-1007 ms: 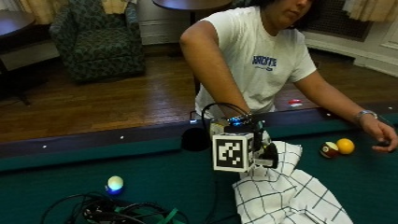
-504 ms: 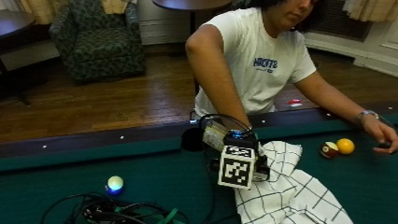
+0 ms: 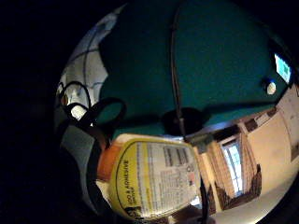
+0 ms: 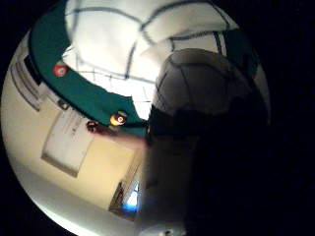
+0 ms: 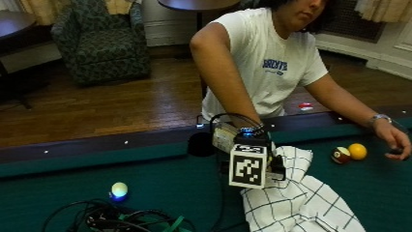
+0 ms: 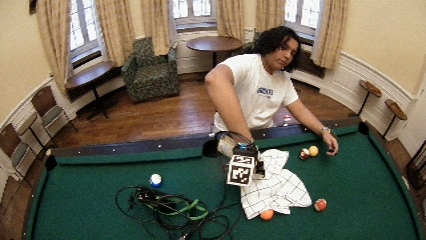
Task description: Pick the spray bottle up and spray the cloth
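Lowered slightly toward the checked cloth (image 5: 296,203), the gloved right hand (image 5: 257,145) keeps its fingers curled around the spray bottle (image 3: 149,179), seemingly poised for spraying.

**Four cameras: two across the table, two on the palm**

The outside view looks from across the pool table (image 5: 161,179) toward the person at the far rail, close enough that only part of the felt shows. The wide outside view faces the same way from higher and farther back, taking in the whole table (image 6: 86,200) and the room behind. Both share the checked cloth (image 5: 296,203) and the gloved right hand (image 5: 254,145). The little-finger palm view sits very near a yellow-labelled bottle (image 3: 154,179), with felt beyond. The thumb-side palm view looks onto the same cloth (image 4: 142,29) and the table's rail.
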